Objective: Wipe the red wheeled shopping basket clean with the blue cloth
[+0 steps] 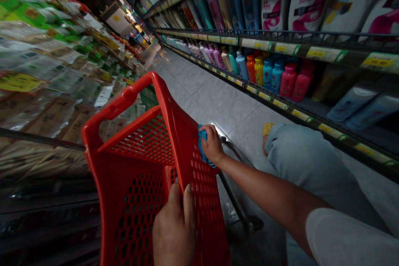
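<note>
A red plastic shopping cart (168, 112) with mesh sides stands in front of me, tilted in the view. My left hand (174, 226) grips its near side rim, thumb and fingers closed around the edge. Farther along, my right hand (212, 145) presses a blue cloth (203, 143) against the outside of the cart's right side wall. Part of the cloth is hidden under my fingers, with a striped end hanging below them. Under the cart a dark metal frame (232, 197) with a wheel (254, 223) shows.
Shelves (280, 104) of shampoo and other bottles run along the right. Stacked packaged goods (40, 58) line the left, close to the cart. Grey floor tiles (199, 79) stretch down the aisle. My bent leg in light jeans (305, 158) is at the lower right.
</note>
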Tool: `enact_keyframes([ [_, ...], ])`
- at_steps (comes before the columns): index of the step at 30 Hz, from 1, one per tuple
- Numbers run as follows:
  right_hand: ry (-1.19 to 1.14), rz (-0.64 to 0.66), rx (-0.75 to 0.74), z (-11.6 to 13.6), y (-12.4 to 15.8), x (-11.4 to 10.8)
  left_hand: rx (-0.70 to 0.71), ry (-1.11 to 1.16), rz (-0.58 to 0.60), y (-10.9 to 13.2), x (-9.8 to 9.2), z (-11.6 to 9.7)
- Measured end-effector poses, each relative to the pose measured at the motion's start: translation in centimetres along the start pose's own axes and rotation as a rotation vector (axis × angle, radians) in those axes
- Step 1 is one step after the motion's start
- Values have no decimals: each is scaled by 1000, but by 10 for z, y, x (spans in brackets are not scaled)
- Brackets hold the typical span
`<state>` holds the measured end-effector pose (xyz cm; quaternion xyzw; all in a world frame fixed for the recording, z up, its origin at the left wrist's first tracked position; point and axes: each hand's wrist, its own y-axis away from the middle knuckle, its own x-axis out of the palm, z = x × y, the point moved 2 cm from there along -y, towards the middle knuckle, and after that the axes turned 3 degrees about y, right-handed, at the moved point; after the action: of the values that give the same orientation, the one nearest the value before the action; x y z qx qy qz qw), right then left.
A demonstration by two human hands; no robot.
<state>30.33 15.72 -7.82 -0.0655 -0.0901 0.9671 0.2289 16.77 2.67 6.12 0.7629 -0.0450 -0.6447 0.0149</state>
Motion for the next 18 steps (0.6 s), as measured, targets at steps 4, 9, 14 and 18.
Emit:
enact_keyframes([
  [4,82,-42,301,-31,29,5,13,0,-16,-2,1,0],
  [9,-41,-45,-72,-2,53,7,83,52,-61,0,1,1],
  [14,106,-104,478,-60,63,-8,205,109,-102,8,-2,2],
  [18,115,-132,467,-48,21,-12,295,106,-88,12,-2,5],
])
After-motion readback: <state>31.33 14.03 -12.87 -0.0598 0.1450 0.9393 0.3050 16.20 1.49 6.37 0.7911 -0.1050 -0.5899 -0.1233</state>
